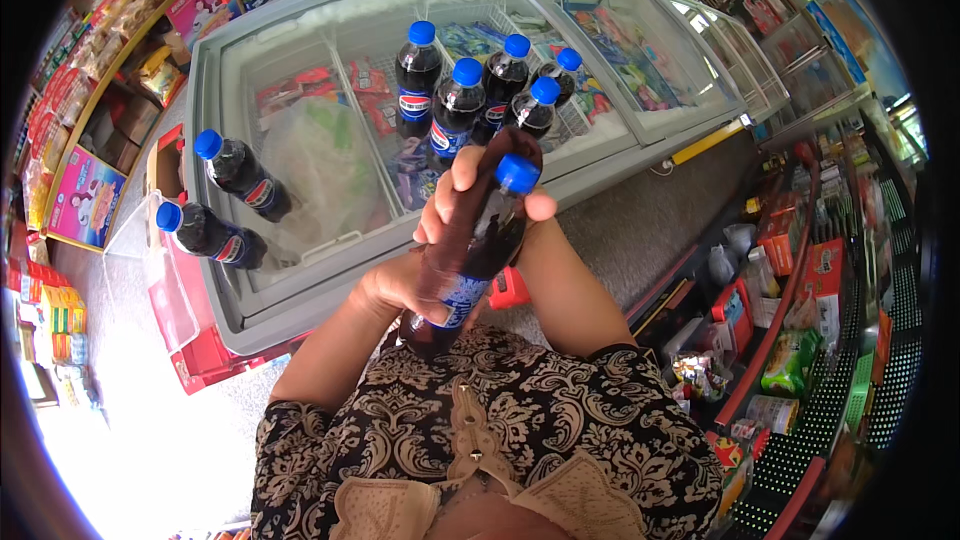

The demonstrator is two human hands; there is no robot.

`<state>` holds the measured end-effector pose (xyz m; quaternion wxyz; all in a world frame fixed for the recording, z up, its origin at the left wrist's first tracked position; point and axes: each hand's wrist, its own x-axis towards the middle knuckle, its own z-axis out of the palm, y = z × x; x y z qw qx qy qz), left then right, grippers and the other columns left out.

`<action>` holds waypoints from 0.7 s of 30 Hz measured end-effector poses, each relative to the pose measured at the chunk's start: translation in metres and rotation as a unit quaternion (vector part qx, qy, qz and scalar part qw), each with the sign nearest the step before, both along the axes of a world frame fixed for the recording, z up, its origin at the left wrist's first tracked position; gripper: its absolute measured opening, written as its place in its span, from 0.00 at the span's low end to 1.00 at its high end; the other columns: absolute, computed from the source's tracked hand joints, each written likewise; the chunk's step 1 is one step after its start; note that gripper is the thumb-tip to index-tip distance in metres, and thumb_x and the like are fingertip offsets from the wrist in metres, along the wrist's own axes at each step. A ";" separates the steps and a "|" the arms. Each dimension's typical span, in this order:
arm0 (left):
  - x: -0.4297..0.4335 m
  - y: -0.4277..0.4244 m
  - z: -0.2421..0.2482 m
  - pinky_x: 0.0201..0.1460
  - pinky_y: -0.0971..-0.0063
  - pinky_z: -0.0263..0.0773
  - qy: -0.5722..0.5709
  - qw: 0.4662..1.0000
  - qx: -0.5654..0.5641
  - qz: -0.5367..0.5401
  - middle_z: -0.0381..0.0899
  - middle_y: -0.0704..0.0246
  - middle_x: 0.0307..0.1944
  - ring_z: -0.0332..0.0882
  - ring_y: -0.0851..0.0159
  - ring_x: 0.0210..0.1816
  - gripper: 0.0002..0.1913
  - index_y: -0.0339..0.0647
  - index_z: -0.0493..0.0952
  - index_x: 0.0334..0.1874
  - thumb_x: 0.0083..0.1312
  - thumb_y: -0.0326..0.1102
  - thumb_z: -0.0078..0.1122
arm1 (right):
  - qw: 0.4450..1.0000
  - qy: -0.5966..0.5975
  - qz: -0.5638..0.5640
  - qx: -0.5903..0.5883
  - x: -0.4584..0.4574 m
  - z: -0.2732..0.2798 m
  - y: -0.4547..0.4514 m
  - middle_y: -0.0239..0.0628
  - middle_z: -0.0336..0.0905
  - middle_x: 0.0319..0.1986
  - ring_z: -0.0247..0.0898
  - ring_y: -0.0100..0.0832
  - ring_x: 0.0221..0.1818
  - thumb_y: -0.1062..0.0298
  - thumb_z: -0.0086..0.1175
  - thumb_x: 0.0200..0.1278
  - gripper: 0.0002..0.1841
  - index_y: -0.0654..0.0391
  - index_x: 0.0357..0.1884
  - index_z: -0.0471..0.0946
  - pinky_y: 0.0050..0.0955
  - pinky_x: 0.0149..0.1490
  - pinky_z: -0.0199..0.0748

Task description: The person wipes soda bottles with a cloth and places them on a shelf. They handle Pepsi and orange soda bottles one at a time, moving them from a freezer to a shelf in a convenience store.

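Observation:
My left hand (397, 281) grips the lower part of a Pepsi bottle (491, 229), which is tilted in front of my chest with its blue cap up. My right hand (454, 191) is around the bottle's upper part, its fingers on a dark brown cloth (454, 247) that lies along the bottle's left side. Part of the label is covered by the cloth and my left thumb. Beyond my hands, several more dark cola bottles (416, 82) with blue caps stand on the glass lid of a chest freezer (517, 75). Two others (247, 180) stand near the freezer's left end.
Through the glass, bagged goods (307, 90) and wire baskets show inside the freezer. Shelves of packaged snacks (97, 45) run along the left. To the right is a black perforated rack (817, 382) with boxes and packets. A red item (508, 289) is partly visible below my hands.

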<state>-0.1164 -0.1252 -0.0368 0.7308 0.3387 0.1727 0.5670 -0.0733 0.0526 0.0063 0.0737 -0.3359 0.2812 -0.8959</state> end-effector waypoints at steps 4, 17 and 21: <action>-0.003 -0.001 0.019 0.56 0.72 0.75 0.052 0.982 -0.023 0.178 0.82 0.63 0.48 0.80 0.64 0.50 0.41 0.32 0.75 0.61 0.42 0.39 0.83 | 0.977 -0.127 -0.169 0.003 0.012 0.018 -0.007 0.40 0.80 0.47 0.78 0.43 0.53 0.38 0.75 0.55 0.39 0.52 0.61 0.73 0.47 0.61 0.75; 0.004 0.015 -0.009 0.50 0.67 0.80 0.441 0.653 -0.089 0.610 0.87 0.59 0.46 0.87 0.61 0.47 0.28 0.32 0.74 0.61 0.62 0.36 0.75 | 0.668 0.066 -0.566 0.478 0.062 -0.023 -0.053 0.65 0.38 0.81 0.40 0.63 0.83 0.31 0.53 0.72 0.48 0.57 0.82 0.60 0.51 0.81 0.43; 0.002 0.015 0.034 0.51 0.67 0.80 0.411 0.649 -0.208 0.606 0.88 0.56 0.42 0.87 0.65 0.46 0.30 0.31 0.74 0.55 0.56 0.38 0.80 | 0.797 -0.108 -0.502 0.318 0.076 -0.036 -0.053 0.51 0.64 0.73 0.68 0.43 0.69 0.36 0.47 0.76 0.37 0.59 0.72 0.73 0.41 0.73 0.63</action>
